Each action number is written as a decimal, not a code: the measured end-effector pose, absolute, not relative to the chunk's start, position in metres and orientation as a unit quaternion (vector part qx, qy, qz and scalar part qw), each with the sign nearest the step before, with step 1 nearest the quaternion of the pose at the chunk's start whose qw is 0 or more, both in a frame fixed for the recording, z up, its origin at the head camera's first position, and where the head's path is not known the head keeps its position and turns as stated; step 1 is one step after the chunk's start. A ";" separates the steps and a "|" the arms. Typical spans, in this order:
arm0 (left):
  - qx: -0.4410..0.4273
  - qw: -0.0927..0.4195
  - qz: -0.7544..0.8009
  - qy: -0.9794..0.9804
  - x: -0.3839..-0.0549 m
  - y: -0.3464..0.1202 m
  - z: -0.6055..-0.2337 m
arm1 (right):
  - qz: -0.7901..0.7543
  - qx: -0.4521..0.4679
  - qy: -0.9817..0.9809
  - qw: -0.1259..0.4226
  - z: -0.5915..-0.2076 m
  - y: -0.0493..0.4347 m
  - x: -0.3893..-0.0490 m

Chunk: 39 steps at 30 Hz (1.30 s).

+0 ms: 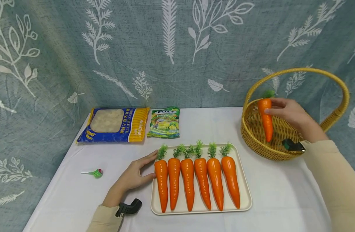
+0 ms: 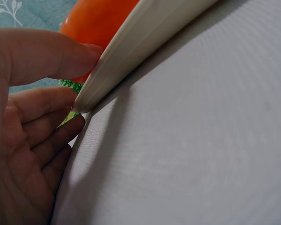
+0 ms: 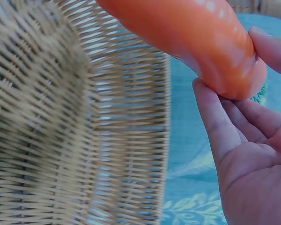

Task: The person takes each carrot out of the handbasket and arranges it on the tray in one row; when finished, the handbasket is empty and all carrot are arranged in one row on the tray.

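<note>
In the head view my right hand (image 1: 291, 114) pinches an orange carrot (image 1: 266, 119) near its leafy top, tip pointing down, over the wicker basket (image 1: 250, 138). The right wrist view shows thumb and fingers on either side of the thick end of the carrot (image 3: 210, 42), beside the basket's woven wall (image 3: 131, 117). My left hand (image 1: 133, 175) lies at the left side of a cream tray (image 1: 244, 193), thumb and fingers spread along its rim (image 2: 117, 51). Several carrots (image 1: 188, 183) lie side by side on the tray, green tops toward the back.
Behind the tray lie a blue and yellow pasta bag (image 1: 138, 125) and a green candy bag (image 1: 164, 124). A wrapped lollipop (image 1: 97, 173) is on the white cloth to the left. The basket's tall handle (image 1: 299, 69) arches over it. A patterned curtain (image 1: 154, 48) hangs behind.
</note>
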<state>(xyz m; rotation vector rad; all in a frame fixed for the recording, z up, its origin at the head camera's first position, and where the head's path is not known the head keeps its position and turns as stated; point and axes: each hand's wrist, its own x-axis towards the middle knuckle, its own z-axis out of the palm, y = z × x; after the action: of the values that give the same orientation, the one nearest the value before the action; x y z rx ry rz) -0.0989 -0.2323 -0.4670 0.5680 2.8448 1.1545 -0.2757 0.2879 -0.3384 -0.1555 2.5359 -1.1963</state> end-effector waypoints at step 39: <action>0.197 0.000 0.368 0.909 -0.100 -0.233 -0.469 | -0.561 -0.212 0.796 0.078 -0.374 0.245 -0.173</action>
<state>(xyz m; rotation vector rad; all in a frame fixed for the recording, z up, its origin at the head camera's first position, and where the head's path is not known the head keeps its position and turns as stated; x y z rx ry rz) -0.0995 -0.2332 -0.4686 0.6181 2.8551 1.1555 -0.1726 0.2446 -0.3744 -0.6353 2.3841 -1.6791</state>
